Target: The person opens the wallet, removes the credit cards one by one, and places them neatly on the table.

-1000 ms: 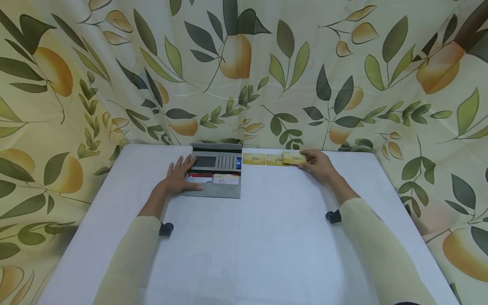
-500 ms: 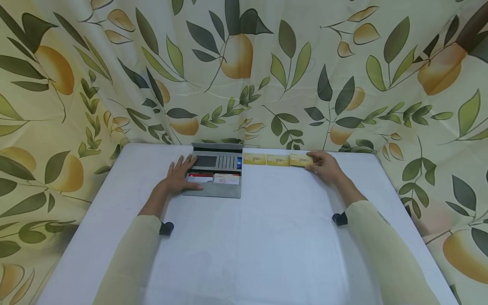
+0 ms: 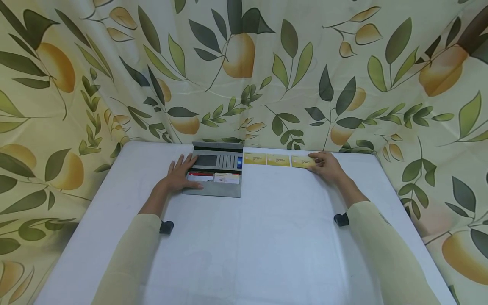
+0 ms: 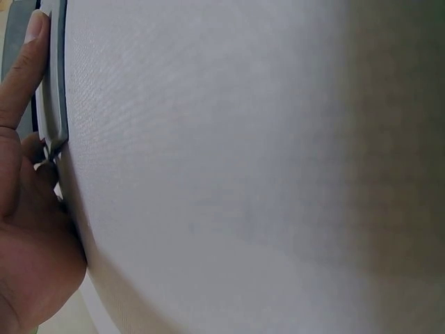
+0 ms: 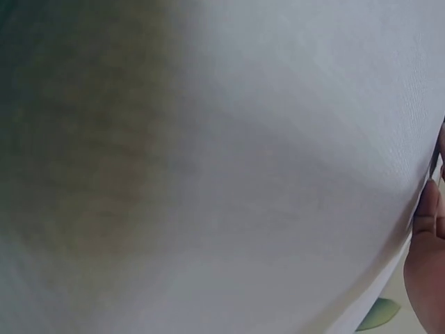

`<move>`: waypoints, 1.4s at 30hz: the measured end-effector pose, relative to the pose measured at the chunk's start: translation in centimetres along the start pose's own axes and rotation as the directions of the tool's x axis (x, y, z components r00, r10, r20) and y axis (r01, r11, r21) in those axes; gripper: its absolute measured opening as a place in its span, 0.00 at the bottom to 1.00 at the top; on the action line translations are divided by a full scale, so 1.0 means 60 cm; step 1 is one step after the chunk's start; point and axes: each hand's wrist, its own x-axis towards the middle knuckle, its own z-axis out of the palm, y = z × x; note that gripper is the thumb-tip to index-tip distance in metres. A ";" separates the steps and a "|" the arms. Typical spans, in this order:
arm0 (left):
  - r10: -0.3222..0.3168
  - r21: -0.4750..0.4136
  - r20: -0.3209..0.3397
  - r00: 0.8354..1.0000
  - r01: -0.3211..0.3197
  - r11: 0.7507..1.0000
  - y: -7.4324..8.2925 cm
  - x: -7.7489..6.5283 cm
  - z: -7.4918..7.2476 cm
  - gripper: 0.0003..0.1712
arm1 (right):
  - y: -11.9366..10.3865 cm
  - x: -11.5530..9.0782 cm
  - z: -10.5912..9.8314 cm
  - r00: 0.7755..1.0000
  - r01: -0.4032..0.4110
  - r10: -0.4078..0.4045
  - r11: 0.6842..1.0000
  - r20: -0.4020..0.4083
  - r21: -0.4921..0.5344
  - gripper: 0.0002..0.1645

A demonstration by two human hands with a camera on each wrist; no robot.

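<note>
An opened grey card wallet (image 3: 223, 190) lies at the far edge of the table. My left hand (image 3: 178, 176) rests with spread fingers on its left side; in the left wrist view the thumb (image 4: 26, 66) lies along the wallet. A red-and-white card (image 3: 200, 177) and a white card (image 3: 226, 178) sit in its lower pockets, a blue-edged card (image 3: 239, 162) at the upper right. To the right, two gold cards, the first (image 3: 254, 158) and second (image 3: 278, 159), lie in a row. My right hand (image 3: 327, 166) pinches the right end of a third gold card (image 3: 301, 161).
The white table (image 3: 244, 245) reaches back to a curtain (image 3: 297, 76) printed with fruit and leaves. Dark wrist devices show under both sleeves, one by the left wrist (image 3: 166, 227).
My right hand has slid the third gold card rightward, off the second card's edge, leaving a narrow gap between them. My left hand has stayed on the wallet.
</note>
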 end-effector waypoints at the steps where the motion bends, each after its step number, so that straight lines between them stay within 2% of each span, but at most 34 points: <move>1: -0.002 0.002 0.001 1.000 0.002 1.000 0.001 0.000 0.000 0.70 | 0.000 0.000 0.000 1.000 0.000 0.000 1.000 0.004 -0.001 0.32; 9: 0.014 -0.005 -0.005 1.000 -0.014 1.000 -0.005 0.003 0.003 0.71 | -0.001 0.001 0.001 1.000 -0.012 0.012 1.000 0.012 -0.019 0.33; 16: -0.003 0.004 0.006 1.000 0.003 1.000 -0.002 0.001 0.001 0.70 | 0.003 0.005 0.008 0.999 -0.033 0.033 0.999 -0.009 -0.037 0.31; 33: 0.005 -0.017 0.006 1.000 -0.005 1.000 -0.005 0.001 0.002 0.71 | -0.003 0.008 0.012 1.000 -0.023 0.022 0.997 -0.007 -0.069 0.30; 42: 0.000 -0.004 0.014 1.000 0.000 1.000 -0.021 0.011 0.008 0.73 | -0.001 0.010 0.015 1.000 -0.013 0.011 0.997 -0.021 -0.078 0.30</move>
